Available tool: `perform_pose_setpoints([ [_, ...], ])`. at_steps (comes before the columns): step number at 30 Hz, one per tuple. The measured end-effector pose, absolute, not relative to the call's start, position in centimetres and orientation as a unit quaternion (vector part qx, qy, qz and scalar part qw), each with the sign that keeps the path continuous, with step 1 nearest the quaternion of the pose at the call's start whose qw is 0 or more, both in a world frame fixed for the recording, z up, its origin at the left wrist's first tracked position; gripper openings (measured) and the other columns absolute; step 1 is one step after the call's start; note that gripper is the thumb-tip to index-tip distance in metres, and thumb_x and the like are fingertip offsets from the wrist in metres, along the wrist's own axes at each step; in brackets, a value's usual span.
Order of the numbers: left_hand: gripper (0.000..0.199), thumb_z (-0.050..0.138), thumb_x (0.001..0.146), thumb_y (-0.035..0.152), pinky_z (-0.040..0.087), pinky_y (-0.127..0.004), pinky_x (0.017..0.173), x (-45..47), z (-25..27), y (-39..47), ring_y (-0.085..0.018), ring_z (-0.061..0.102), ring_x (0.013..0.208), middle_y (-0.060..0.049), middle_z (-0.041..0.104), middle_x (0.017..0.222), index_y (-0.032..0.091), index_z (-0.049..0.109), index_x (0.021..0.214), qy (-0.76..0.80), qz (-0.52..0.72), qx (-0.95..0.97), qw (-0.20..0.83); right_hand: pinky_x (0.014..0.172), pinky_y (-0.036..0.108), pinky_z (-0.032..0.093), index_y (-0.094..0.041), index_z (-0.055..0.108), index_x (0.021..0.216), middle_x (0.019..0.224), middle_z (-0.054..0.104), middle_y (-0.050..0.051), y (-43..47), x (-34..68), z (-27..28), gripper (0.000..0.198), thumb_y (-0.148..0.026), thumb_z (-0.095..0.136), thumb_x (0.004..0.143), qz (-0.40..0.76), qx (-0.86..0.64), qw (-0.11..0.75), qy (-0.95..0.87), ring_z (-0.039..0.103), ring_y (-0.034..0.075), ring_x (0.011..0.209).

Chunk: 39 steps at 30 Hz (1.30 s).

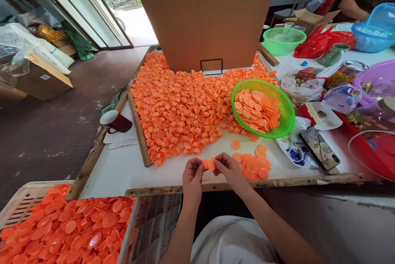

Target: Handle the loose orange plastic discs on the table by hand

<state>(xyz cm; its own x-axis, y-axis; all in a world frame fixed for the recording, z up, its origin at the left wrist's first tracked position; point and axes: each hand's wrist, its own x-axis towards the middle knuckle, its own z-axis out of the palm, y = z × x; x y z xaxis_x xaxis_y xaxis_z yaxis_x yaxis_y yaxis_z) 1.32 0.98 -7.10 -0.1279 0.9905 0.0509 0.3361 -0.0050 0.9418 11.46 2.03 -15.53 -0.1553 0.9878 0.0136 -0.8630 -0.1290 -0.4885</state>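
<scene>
Both hands, left hand (193, 172) and right hand (226, 168), pinch one orange cap-and-disc piece (209, 164) together above bare table (123, 169) near its front edge.

Cap pile (185, 103) on the surface (123, 169), box (203, 12) behind it, bowl of discs (262, 107) to its right. Loose discs (254, 165) lie before the bowl (phone (319, 147) just right of them). Mug (115, 122) left of the pile, crate of discs (66, 227) below the surface's near-left edge.

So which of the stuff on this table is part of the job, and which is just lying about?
In use: left hand and right hand together holding an orange piece; orange caps heap; loose discs; green bowl of discs; crate of discs.

Lying about: mug, phone, green basket, red bag.
</scene>
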Motion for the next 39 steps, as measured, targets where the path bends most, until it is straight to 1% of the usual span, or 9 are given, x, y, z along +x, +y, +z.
perform_pose_setpoints([
  [3,0.023,0.07,0.078,0.033,0.047,-0.023,0.076,1.3,-7.1,0.6,-0.011,0.056,0.079,0.0,0.056,0.085,0.019,0.057,0.09,0.606,0.446,0.548,0.366,0.059,0.026,0.052,-0.018,0.059,0.081,0.067,0.063,-0.002,2.0,11.9,-15.9,0.031,-0.047,0.069,0.076,0.745,-0.151,0.621,-0.191,0.058,0.011,0.061],
  [12,0.019,0.065,0.082,0.034,0.046,-0.023,0.076,1.3,-7.4,0.8,-0.011,0.055,0.081,0.0,0.057,0.087,0.019,0.057,0.092,0.619,0.426,0.576,0.322,0.056,0.026,0.05,-0.019,0.058,0.077,0.067,0.063,-0.002,1.8,12.4,-15.8,0.032,-0.047,0.073,0.072,0.745,-0.15,0.624,-0.181,0.057,0.01,0.058],
  [20,0.019,0.064,0.082,0.037,0.042,-0.021,0.069,1.8,-7.0,0.3,-0.011,0.053,0.077,0.0,0.058,0.083,0.02,0.059,0.089,0.639,0.376,0.601,0.298,0.052,0.026,0.048,-0.019,0.058,0.075,0.063,0.062,-0.001,2.0,12.6,-15.4,0.041,-0.056,0.073,0.066,0.75,-0.192,0.595,-0.217,0.056,0.011,0.054],
  [23,0.025,0.062,0.083,0.042,0.043,-0.022,0.069,2.3,-6.6,0.1,-0.013,0.053,0.077,-0.001,0.058,0.084,0.019,0.059,0.093,0.625,0.377,0.61,0.308,0.053,0.026,0.046,-0.019,0.057,0.074,0.061,0.059,-0.002,1.9,12.7,-15.2,0.042,-0.058,0.072,0.068,0.747,-0.191,0.59,-0.239,0.054,0.011,0.053],
  [27,0.038,0.071,0.075,0.043,0.044,-0.023,0.066,2.7,-6.5,-0.2,-0.012,0.051,0.073,-0.001,0.053,0.082,0.019,0.055,0.098,0.605,0.386,0.611,0.334,0.053,0.025,0.043,-0.02,0.054,0.073,0.061,0.055,-0.004,1.6,11.9,-15.8,0.037,-0.053,0.07,0.073,0.729,-0.182,0.605,-0.263,0.051,0.01,0.054],
  [29,0.035,0.07,0.077,0.04,0.043,-0.022,0.064,2.6,-6.6,-0.4,-0.011,0.05,0.071,0.0,0.051,0.082,0.019,0.053,0.098,0.618,0.373,0.6,0.345,0.057,0.025,0.046,-0.02,0.056,0.079,0.071,0.059,-0.001,1.4,11.4,-16.3,0.034,-0.05,0.07,0.074,0.719,-0.18,0.614,-0.272,0.055,0.012,0.061],
  [33,0.029,0.065,0.082,0.038,0.044,-0.023,0.069,2.2,-6.6,-0.8,-0.011,0.05,0.076,-0.001,0.052,0.087,0.019,0.053,0.102,0.613,0.355,0.604,0.365,0.08,0.032,0.051,-0.022,0.061,0.103,0.102,0.066,0.006,1.0,11.3,-16.7,0.035,-0.047,0.067,0.079,0.733,-0.146,0.59,-0.305,0.062,0.018,0.091],
  [35,0.03,0.065,0.082,0.038,0.045,-0.024,0.072,2.1,-6.6,-0.9,-0.012,0.052,0.08,-0.002,0.053,0.088,0.019,0.054,0.103,0.614,0.36,0.605,0.356,0.085,0.033,0.05,-0.022,0.063,0.103,0.102,0.066,0.006,0.9,11.5,-16.6,0.033,-0.046,0.066,0.081,0.732,-0.13,0.589,-0.315,0.062,0.019,0.094],
  [39,0.032,0.068,0.079,0.038,0.046,-0.026,0.076,2.2,-6.5,-1.1,-0.015,0.055,0.084,-0.004,0.059,0.093,0.018,0.057,0.102,0.638,0.376,0.588,0.324,0.077,0.031,0.05,-0.02,0.064,0.095,0.091,0.066,0.005,0.9,11.7,-16.4,0.029,-0.045,0.066,0.08,0.703,-0.164,0.613,-0.321,0.062,0.018,0.083],
])
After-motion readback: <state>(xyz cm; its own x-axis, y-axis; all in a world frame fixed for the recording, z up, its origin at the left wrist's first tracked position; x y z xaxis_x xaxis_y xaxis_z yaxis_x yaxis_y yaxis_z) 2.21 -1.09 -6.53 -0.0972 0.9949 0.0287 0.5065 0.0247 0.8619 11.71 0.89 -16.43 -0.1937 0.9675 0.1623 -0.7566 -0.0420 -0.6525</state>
